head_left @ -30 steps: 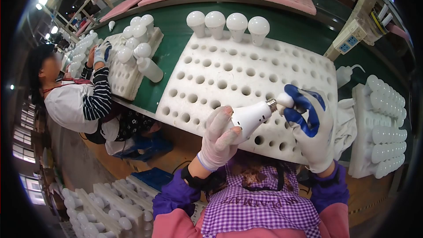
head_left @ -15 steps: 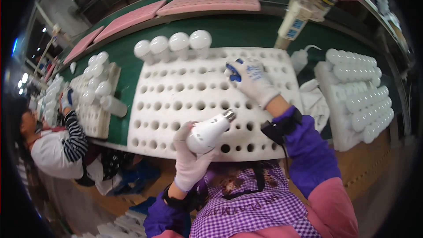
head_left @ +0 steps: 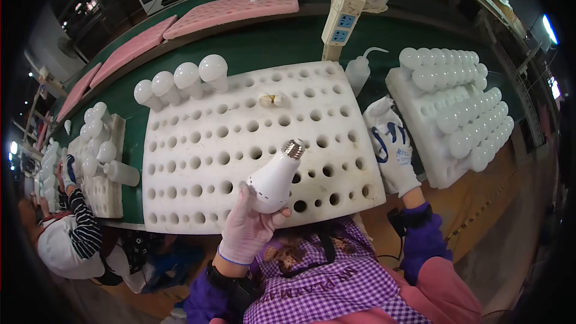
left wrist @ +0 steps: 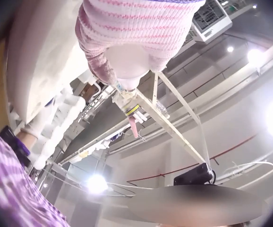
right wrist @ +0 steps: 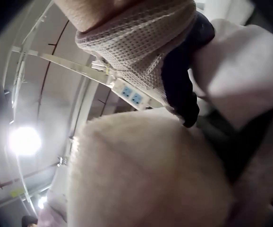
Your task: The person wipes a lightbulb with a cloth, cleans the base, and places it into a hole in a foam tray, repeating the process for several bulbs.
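Observation:
My left hand [head_left: 246, 228], in a white-and-pink knit glove, grips a white LED bulb [head_left: 273, 185] by its rounded end. The bulb tilts with its metal screw base upward, over the front of a white foam board [head_left: 180, 177] full of round holes. In the left wrist view the gloved fingers wrap the bulb [left wrist: 127, 64]. My right hand [head_left: 393, 156], in a white glove with blue coating, is at the board's right side, its fingers curled on a white cloth [head_left: 379, 108]. A small crumpled whitish wad [head_left: 274, 100] lies on the board.
Several bulbs [head_left: 187, 78] stand along the board's back left edge. At right, a foam tray [head_left: 414, 126] holds rows of bulbs. A squeeze bottle [head_left: 358, 72] stands behind the cloth, near a post with sockets [head_left: 344, 21]. Another person [head_left: 72, 246] works at the left.
My right hand has moved from the bulb's base across the board to the cloth at right, leaving the small wad on the board. My left hand keeps holding the bulb. The head view has turned right.

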The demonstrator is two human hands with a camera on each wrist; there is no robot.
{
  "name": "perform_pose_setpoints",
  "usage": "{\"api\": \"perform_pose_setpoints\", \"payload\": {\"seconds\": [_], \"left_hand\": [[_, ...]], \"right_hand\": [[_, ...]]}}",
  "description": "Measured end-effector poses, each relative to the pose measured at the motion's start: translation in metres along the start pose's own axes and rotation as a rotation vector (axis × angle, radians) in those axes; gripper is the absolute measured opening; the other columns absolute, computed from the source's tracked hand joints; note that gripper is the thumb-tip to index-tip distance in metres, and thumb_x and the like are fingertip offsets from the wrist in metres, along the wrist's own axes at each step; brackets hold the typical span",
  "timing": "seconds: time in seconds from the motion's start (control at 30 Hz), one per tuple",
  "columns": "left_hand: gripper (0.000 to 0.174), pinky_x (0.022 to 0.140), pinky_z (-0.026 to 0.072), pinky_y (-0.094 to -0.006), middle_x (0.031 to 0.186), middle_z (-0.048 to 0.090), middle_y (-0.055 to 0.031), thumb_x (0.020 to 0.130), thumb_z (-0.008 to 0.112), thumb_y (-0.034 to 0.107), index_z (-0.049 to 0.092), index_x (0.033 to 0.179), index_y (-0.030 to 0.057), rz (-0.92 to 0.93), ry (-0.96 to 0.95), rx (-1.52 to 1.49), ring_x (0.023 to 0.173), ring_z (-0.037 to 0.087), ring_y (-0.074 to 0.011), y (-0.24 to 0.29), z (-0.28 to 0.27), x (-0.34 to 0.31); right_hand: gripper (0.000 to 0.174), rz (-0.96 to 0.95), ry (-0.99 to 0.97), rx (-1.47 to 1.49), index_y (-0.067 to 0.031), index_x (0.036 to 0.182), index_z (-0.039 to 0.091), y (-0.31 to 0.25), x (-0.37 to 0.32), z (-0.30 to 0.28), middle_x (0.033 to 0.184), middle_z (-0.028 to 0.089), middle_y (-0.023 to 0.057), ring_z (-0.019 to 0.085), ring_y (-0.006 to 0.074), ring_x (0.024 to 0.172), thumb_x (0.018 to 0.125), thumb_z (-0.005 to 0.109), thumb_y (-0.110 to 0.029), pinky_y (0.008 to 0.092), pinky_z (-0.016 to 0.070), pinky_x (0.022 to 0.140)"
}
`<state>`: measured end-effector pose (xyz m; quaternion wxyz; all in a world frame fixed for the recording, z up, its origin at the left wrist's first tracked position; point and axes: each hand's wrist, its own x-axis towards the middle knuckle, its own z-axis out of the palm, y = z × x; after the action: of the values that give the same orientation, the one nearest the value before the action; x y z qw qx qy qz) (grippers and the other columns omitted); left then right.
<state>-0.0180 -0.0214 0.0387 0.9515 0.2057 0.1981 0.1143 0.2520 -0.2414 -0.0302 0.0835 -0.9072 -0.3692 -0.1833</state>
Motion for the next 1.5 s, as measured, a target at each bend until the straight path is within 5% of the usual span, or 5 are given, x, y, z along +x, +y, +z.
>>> {"api": "perform_pose_setpoints", "payload": {"seconds": [0.57, 0.87, 1.0, 1.43, 1.5], "left_hand": [[0.056, 0.069, 0.0565, -0.0325, 0.101, 0.058, -0.017, 0.095, 0.045, 0.045, 0.04, 0.127, -0.001, -0.422, -0.231, -0.107, 0.079, 0.063, -0.0238, -0.054, 0.045, 0.042], [0.072, 0.081, 0.0491, -0.0353, 0.112, 0.049, -0.0201, 0.074, 0.076, 0.021, 0.032, 0.127, -0.0031, 1.037, -0.115, 1.632, 0.099, 0.056, -0.027, -0.053, 0.033, 0.05], [0.072, 0.08, 0.0494, -0.0364, 0.108, 0.051, -0.0192, 0.076, 0.074, 0.022, 0.031, 0.127, -0.0041, 0.638, -0.007, 1.294, 0.092, 0.057, -0.0261, -0.049, 0.031, 0.044], [0.067, 0.073, 0.0518, -0.0291, 0.118, 0.047, -0.0158, 0.086, 0.064, 0.021, 0.021, 0.134, 0.001, 0.407, 0.002, 0.733, 0.096, 0.057, -0.0188, -0.031, 0.021, 0.037], [0.07, 0.076, 0.0514, -0.0296, 0.121, 0.045, -0.0156, 0.087, 0.063, 0.025, 0.019, 0.136, 0.0026, 0.497, 0.028, 0.812, 0.101, 0.056, -0.021, -0.024, 0.02, 0.031]], "right_hand": [[0.04, 0.296, -0.27, 1.759, 0.0026, 0.119, 0.054, -0.073, 0.014, -0.086, 0.107, 0.061, 0.0043, 0.056, 0.0093, 0.094, 0.081, 0.066, -0.006, 0.022, 0.0442, 0.083], [0.022, 0.687, -0.016, 1.83, 0.0002, 0.107, 0.06, -0.118, 0.027, -0.077, 0.088, 0.059, -0.0007, 0.055, 0.0035, 0.075, 0.091, 0.058, -0.016, 0.0185, 0.0453, 0.065], [0.031, 0.569, -0.359, 2.022, -0.0016, 0.115, 0.054, -0.093, 0.016, -0.058, 0.091, 0.057, -0.0009, 0.053, 0.0046, 0.076, 0.097, 0.048, -0.026, 0.0179, 0.0448, 0.071], [0.057, 0.318, -0.346, 1.915, -0.0005, 0.131, 0.043, -0.075, 0.019, -0.067, 0.131, 0.048, 0.016, 0.05, 0.0324, 0.114, 0.082, 0.065, -0.019, 0.0379, 0.0412, 0.097], [0.06, 0.045, -0.075, 0.841, -0.0016, 0.128, 0.047, -0.07, 0.024, -0.055, 0.128, 0.048, 0.0191, 0.047, 0.0375, 0.115, 0.078, 0.068, -0.026, 0.0429, 0.04, 0.097]]}}
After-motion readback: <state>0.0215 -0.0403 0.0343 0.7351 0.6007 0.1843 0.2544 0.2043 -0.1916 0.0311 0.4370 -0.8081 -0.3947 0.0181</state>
